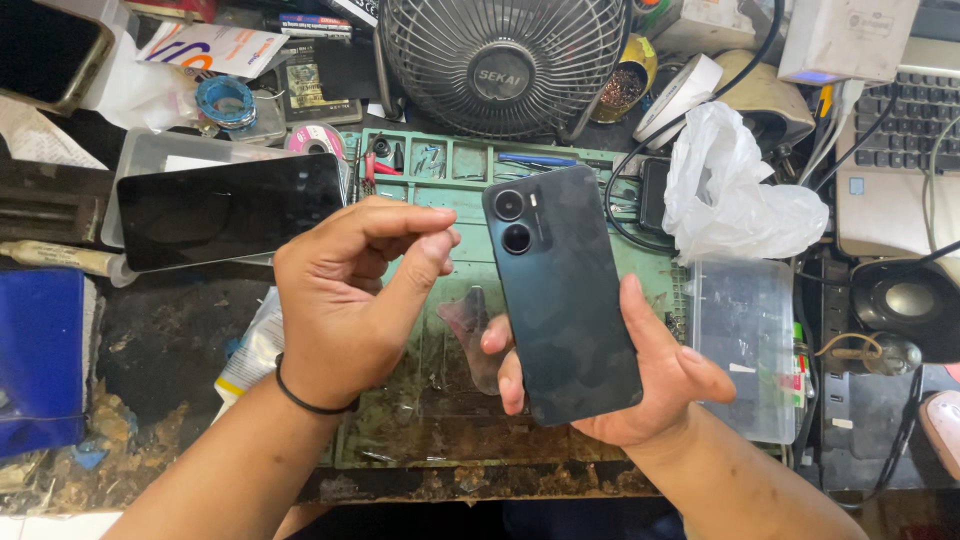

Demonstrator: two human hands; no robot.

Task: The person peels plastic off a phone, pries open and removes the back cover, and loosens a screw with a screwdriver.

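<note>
My right hand (640, 385) holds a dark blue-black smartphone (560, 290) upright over the green work mat (440, 420), its back with two camera lenses facing me. Just left of the phone, my left hand (345, 300) pinches a thin clear plastic piece (470, 325) between thumb and fingers. A black band circles my left wrist. The clear piece hangs down between the two hands, close to the phone's left edge.
Another dark phone (230, 208) lies on a clear tray at left. A small desk fan (500, 62) stands at the back. A white plastic bag (735, 190), a clear box (745, 345), a keyboard (915, 120), cables and a blue box (40, 360) crowd the bench.
</note>
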